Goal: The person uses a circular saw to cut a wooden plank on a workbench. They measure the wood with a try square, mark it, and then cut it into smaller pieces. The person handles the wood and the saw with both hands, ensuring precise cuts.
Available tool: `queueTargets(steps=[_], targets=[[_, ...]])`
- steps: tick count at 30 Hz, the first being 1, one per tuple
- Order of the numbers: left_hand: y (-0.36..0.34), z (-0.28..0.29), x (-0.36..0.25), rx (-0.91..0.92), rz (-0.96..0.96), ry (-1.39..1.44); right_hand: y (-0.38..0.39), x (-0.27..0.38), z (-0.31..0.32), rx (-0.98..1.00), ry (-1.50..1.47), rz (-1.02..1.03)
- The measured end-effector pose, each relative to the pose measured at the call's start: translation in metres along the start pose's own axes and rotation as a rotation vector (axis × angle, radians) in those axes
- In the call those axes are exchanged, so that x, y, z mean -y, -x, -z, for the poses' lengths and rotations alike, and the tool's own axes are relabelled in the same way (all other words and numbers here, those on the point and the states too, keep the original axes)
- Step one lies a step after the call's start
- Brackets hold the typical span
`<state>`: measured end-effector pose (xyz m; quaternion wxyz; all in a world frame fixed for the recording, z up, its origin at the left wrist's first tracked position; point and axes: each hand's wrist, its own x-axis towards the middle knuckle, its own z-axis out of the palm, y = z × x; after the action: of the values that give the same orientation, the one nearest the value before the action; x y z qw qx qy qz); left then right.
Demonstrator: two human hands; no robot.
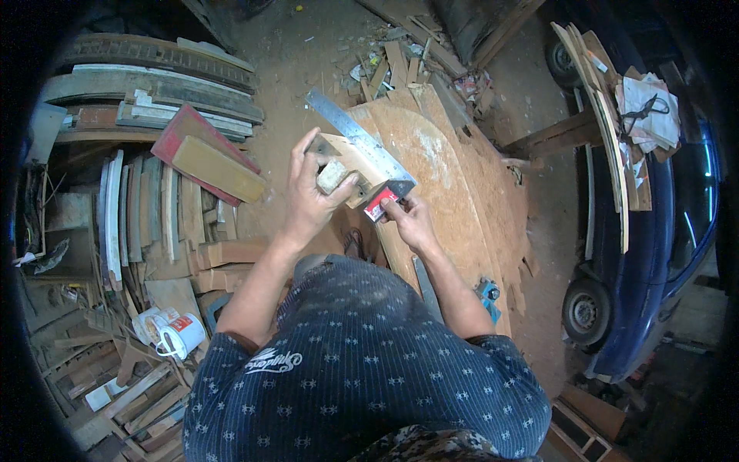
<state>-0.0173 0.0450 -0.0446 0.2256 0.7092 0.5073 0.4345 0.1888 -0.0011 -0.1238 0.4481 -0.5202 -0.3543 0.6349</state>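
My left hand [302, 204] is wrapped round a short piece of wood [371, 169], holding it tilted above the workbench. A pale rough end or lump [332, 176] shows between its thumb and fingers; I cannot tell if it is part of the same piece. Along the wood's upper side lies the steel blade of a try square [342, 119]. My right hand [416, 224] grips the square's red and dark stock, thumb on the red face. Both hands are close together, over the near left side of the bench.
The wooden workbench top [462, 200] has a rounded board on it. A blue tool [487, 295] sits by my right elbow. Timber stacks [165, 85] and a white bucket [182, 336] stand left. On the right are a blue vehicle [639, 292] and leaning boards [604, 115]. Offcuts lie beyond the bench.
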Motion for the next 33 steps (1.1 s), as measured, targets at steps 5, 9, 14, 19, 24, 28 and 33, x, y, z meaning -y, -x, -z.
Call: queueTargets(steps=[5,9,14,19,24,28,33], targets=[[0.006,0.002,0.0,0.018,0.049,-0.049,-0.005,-0.003,0.0,0.037,0.039,-0.008],[0.006,0.003,-0.004,0.023,0.04,-0.107,-0.005,-0.002,-0.001,0.032,0.065,-0.013],[0.006,0.004,-0.004,0.042,0.078,-0.041,-0.002,0.004,-0.006,0.01,0.111,-0.026],[0.007,0.002,0.004,0.026,0.002,-0.076,-0.004,0.001,-0.001,0.041,0.163,-0.042],[0.008,0.001,0.007,0.029,-0.004,-0.06,0.0,0.005,-0.006,0.0,0.15,-0.019],[0.006,0.003,0.005,0.029,0.004,-0.062,0.003,0.013,-0.01,0.014,0.164,-0.006],[0.006,0.005,0.0,0.069,0.076,-0.012,-0.003,-0.004,0.002,0.052,0.123,-0.013]])
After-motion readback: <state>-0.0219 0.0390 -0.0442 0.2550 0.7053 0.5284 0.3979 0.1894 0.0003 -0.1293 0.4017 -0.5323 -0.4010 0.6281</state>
